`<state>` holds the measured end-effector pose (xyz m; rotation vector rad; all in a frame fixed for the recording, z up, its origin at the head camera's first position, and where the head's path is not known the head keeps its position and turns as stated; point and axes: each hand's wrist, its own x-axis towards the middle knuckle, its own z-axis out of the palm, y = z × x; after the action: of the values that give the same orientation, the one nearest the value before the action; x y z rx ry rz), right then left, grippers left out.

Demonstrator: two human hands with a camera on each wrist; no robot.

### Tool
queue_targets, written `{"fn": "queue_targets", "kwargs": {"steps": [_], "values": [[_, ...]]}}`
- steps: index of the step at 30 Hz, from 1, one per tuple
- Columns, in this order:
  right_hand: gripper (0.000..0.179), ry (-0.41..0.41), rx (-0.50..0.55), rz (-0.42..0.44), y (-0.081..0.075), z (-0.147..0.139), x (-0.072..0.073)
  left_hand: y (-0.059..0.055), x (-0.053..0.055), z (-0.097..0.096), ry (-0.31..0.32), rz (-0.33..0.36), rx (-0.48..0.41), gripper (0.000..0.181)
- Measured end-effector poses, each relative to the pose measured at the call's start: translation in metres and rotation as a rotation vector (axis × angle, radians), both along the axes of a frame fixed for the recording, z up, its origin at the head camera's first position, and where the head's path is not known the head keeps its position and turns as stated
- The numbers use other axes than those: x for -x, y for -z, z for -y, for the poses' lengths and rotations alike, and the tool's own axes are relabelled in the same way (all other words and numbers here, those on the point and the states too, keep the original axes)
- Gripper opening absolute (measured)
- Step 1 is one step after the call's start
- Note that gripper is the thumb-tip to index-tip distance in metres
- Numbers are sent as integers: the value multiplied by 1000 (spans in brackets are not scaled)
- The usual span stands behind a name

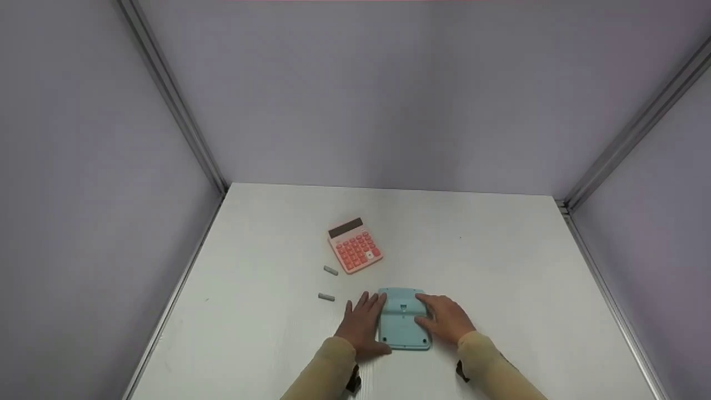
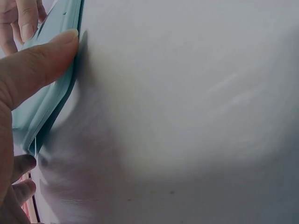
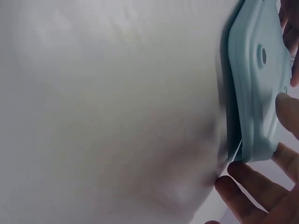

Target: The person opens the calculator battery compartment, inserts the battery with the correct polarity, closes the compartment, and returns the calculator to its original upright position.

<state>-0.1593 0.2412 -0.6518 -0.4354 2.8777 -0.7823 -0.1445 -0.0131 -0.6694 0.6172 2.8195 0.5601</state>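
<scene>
A light-blue calculator (image 1: 404, 331) lies face down on the white table, its back with a small latch (image 1: 404, 306) showing in the head view. My left hand (image 1: 360, 329) rests along its left side with fingers spread. The left thumb (image 2: 56, 51) touches the calculator's near edge in the left wrist view. At the right side, my right hand (image 1: 449, 319) holds the calculator by its edge. In the right wrist view the right thumb (image 3: 288, 112) lies over the back, while the fingers (image 3: 257, 186) are at the side edge.
Beyond the hands lies a pink calculator (image 1: 355, 246), keys up and turned at an angle. Two small grey cylinders that look like batteries, one farther (image 1: 330, 270) and one nearer (image 1: 326, 297), lie left of it. Grey panels (image 1: 389, 100) wall in the white table (image 1: 266, 239).
</scene>
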Motion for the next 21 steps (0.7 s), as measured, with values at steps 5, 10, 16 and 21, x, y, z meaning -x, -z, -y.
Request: {"fn": "queue_targets", "kwargs": {"steps": [5, 10, 16, 21], "values": [[54, -2, -5, -49, 0, 5, 0, 1, 1, 0, 12, -3, -15, 120], [52, -57, -66, -91, 3, 9, 0, 1, 3, -1, 32, -13, -1, 114], [48, -97, -104, -54, 2, 11, -2, 1, 3, -1, 27, -23, 5, 109], [54, -104, -114, -48, 2, 12, -3, 1, 3, 0, 27, -27, 3, 109]]}}
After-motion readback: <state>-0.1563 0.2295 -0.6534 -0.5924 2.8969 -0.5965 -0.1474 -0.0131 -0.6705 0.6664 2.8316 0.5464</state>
